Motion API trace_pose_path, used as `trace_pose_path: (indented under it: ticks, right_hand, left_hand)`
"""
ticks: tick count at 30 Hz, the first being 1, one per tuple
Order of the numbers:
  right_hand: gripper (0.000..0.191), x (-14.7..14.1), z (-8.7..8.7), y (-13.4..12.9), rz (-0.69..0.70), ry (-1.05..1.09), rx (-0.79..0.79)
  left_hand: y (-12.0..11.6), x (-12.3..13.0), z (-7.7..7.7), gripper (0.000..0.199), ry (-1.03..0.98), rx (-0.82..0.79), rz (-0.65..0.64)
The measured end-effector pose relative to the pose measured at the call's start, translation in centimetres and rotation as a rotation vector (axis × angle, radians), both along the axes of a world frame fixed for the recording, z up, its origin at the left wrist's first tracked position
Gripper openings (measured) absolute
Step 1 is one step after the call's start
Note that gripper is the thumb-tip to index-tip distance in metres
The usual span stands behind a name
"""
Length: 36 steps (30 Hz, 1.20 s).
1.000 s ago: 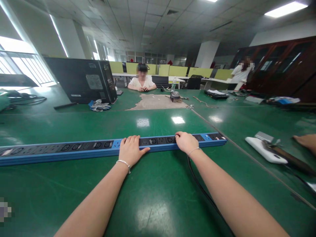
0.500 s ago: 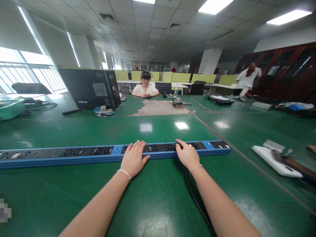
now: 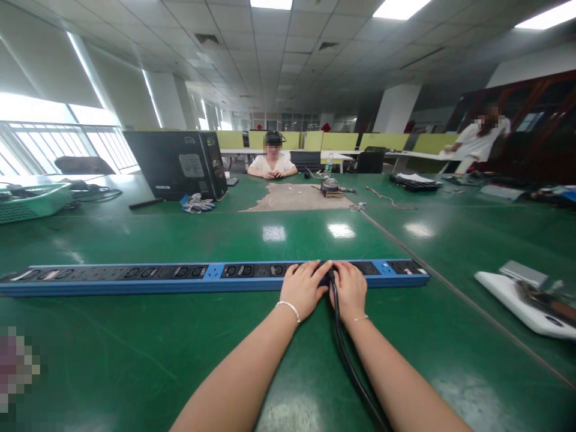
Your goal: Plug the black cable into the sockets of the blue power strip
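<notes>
A long blue power strip (image 3: 252, 285) with black and blue sockets lies across the green table in front of me. My left hand (image 3: 306, 291) rests over its right half, thumb and forefinger reaching to the end of a black power cord (image 3: 344, 348). Against it, my right hand (image 3: 350, 291) has its fingers closed round the cord's plug at the sockets. The fingers hide the plug itself, so I cannot tell how deep it sits. From between both hands the cord runs down toward me beside my right forearm.
A black computer case (image 3: 175, 165) stands at the back left, with gloves (image 3: 197, 204) before it and a green basket (image 3: 40, 204) farther left. A white device (image 3: 522, 303) lies at the right. One person (image 3: 272, 163) sits opposite; another (image 3: 481, 138) stands at the far right.
My left hand has moved right along the power strip, up against my right hand. The right hand has turned inward, and the cord now shows between the hands. The view has shifted slightly.
</notes>
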State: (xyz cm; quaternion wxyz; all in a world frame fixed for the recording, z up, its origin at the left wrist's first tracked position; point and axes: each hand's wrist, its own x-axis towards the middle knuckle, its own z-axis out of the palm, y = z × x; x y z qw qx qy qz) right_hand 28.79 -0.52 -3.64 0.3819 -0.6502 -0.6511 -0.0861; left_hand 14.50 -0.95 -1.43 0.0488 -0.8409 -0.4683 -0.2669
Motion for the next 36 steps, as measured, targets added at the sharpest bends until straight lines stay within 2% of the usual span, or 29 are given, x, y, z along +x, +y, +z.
trace_pose_path:
  ticks: [3,5,14,23,36]
  right_hand:
    - [0.043,0.0,-1.3,-0.2,0.086,-0.118,-0.023]
    - [0.045,0.1,-1.6,-0.3,0.101,-0.115,-0.038]
    - [0.041,-0.1,0.0,-0.2,0.08,-0.013,-0.089]
    - [0.045,-0.3,-0.6,-0.1,0.088,-0.068,-0.058]
    - [0.047,-0.3,-0.3,-0.2,0.095,-0.064,-0.073]
  left_hand:
    - [0.4,0.9,0.4,0.052,-0.014,-0.026,0.026]
    - [0.5,1.1,0.5,0.05,-0.023,-0.035,0.041]
    - [1.1,2.6,0.9,0.035,-0.01,-0.01,0.084]
    - [1.8,2.9,0.6,0.031,-0.05,-0.044,0.128]
    - [1.8,2.7,0.5,0.03,-0.071,-0.037,0.084]
